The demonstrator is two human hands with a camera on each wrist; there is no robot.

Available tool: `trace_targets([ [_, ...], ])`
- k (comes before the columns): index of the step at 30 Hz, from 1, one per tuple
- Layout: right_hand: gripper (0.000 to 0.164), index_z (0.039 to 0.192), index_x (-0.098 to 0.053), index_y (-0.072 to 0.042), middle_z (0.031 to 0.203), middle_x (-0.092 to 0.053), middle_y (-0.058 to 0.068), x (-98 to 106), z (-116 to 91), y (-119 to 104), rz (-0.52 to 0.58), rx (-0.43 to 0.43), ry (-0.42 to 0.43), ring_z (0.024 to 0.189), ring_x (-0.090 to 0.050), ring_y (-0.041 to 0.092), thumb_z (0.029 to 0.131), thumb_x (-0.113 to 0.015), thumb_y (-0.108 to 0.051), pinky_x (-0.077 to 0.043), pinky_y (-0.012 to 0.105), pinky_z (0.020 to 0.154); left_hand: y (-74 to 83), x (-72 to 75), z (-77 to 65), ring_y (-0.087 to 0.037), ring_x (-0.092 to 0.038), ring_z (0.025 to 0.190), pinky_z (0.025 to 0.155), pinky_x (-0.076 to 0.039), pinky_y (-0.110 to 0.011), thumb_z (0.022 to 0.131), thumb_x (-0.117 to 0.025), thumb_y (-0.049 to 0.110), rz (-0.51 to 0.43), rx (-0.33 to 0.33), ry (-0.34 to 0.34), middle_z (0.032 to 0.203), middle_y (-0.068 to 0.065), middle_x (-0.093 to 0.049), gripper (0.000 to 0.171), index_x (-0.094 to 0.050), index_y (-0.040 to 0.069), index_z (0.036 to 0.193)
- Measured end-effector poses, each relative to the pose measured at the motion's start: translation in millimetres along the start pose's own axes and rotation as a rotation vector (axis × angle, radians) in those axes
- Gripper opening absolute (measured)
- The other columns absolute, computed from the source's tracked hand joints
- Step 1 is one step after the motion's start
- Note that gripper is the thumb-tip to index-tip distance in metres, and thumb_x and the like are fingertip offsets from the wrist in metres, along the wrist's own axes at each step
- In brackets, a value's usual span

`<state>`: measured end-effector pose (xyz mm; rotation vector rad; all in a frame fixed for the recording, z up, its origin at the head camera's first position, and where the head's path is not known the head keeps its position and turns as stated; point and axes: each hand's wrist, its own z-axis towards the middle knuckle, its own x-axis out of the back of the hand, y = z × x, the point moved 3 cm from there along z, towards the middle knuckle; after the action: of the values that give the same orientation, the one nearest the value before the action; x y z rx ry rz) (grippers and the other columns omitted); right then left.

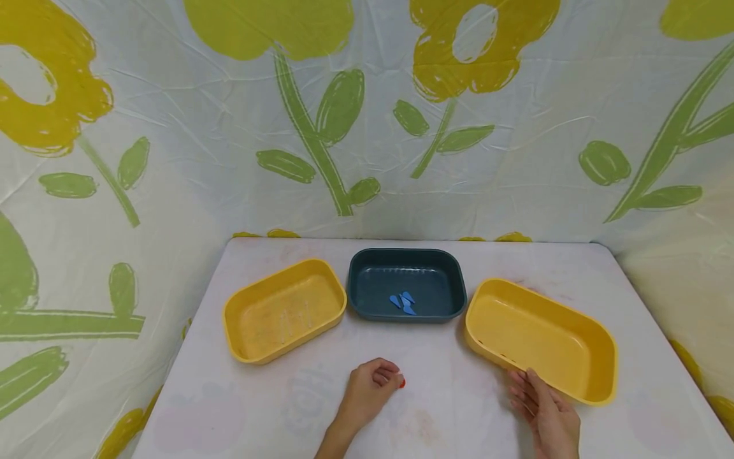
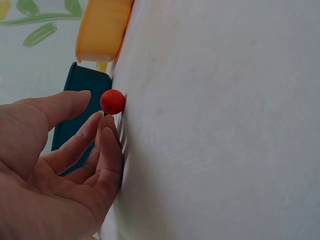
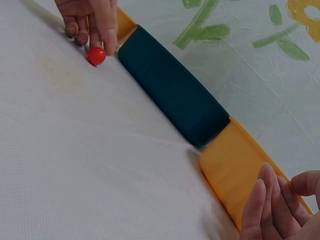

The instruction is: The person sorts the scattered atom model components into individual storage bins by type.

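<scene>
A red bead (image 2: 112, 102) with a small hole sits on the white table in front of my left hand (image 1: 367, 390). In the left wrist view the thumb and fingers of that hand stand apart, their tips close beside the bead; whether a fingertip touches it I cannot tell. My right hand (image 1: 547, 414) pinches the near rim of the right yellow tray (image 1: 539, 325), thumb over the rim and fingers against the outer wall (image 3: 232, 170). The tray's visible floor holds nothing.
A dark teal tray (image 1: 407, 318) at the back middle holds several small blue drop-shaped pieces (image 1: 407, 307). Left of it, another yellow tray (image 1: 246, 306) contains several thin whitish sticks (image 1: 289, 322). Flower-printed cloth (image 1: 229, 140) hangs behind and at the sides.
</scene>
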<state>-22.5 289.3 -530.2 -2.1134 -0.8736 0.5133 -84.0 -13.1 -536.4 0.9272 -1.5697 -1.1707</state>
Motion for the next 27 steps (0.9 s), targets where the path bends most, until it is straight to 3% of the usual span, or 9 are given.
trace_targets([
  [5, 0.025, 0.089, -0.074, -0.024, 0.085, -0.073, -0.007, 0.6, 0.3, 0.1, -0.003, -0.003, 0.015, 0.079, -0.069, 0.014, 0.083, -0.067, -0.047, -0.056, 0.028, 0.067, -2.7, -2.6, -0.5, -0.005, -0.057, 0.064, 0.062, -0.050, -0.020, 0.079, -0.076, 0.012, 0.037, -0.061, -0.004, 0.080, 0.000, -0.066, 0.016, -0.068, 0.004, 0.092],
  [18, 0.026, 0.090, -0.074, -0.024, 0.086, -0.072, -0.008, -1.0, -0.3, 0.1, -0.024, 0.003, 0.013, 0.079, -0.069, 0.013, 0.083, -0.065, -0.048, -0.056, 0.027, 0.067, -2.7, -2.3, -1.2, -0.002, -0.054, 0.061, 0.057, -0.047, -0.017, 0.079, -0.076, 0.009, 0.153, -0.105, 0.007, 0.079, 0.002, -0.065, 0.011, -0.073, 0.008, 0.090],
  [27, 0.028, 0.092, -0.074, -0.023, 0.087, -0.073, -0.008, 0.4, 1.4, 1.3, -0.017, 0.002, 0.006, 0.080, -0.069, 0.013, 0.082, -0.067, -0.048, -0.056, 0.027, 0.068, -2.4, -6.5, 0.1, 0.000, -0.048, 0.061, 0.056, -0.043, -0.017, 0.080, -0.077, 0.016, 0.226, -0.081, 0.019, 0.076, 0.008, -0.061, 0.009, -0.072, 0.014, 0.087],
])
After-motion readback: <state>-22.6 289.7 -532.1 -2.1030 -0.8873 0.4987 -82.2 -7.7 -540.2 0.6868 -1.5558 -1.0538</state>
